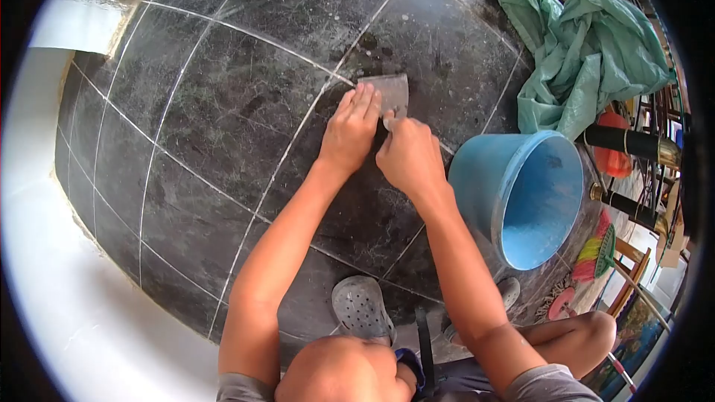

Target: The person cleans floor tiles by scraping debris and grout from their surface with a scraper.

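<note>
A wide, flat scraper [391,89] with a greyish blade lies low against the dark tiled floor [223,97]. My right hand [410,150] is wrapped round its handle, which is mostly hidden in the fist. Beside it, my left hand [348,130] has its fingers stretched out together, with the fingertips on the left edge of the blade. The tiles around the blade carry pale smears, specks and some darker patches. White grout lines run between them, one passing close to my left fingertips.
A blue bucket [477,179] stands tilted in view right of my right forearm. Behind it lies a crumpled green sheet [596,52]. A broom [596,249] and assorted clutter line the right side. A white wall [97,305] borders the floor at left. My grey clog [359,305] is below.
</note>
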Action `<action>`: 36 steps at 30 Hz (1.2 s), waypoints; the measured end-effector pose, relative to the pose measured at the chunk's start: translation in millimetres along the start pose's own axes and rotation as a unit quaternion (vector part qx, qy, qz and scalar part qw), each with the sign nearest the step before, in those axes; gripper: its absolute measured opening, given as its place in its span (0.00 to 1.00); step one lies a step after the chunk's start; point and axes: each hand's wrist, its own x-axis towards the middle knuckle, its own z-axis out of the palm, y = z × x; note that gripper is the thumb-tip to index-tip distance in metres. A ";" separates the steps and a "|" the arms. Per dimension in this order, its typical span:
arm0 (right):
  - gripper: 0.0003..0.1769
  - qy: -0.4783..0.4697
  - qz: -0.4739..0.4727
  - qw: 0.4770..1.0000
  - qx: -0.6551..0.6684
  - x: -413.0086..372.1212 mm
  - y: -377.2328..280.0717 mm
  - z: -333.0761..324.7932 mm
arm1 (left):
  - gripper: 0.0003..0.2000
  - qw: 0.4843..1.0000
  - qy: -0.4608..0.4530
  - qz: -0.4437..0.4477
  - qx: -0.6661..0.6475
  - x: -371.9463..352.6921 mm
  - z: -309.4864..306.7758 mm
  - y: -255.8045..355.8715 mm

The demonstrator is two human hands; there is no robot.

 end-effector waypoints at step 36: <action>0.16 -0.035 0.087 0.991 0.100 46.6 -39.1 -33.0 | 0.20 0.999 -0.021 -0.029 0.030 36.8 1.1 -27.2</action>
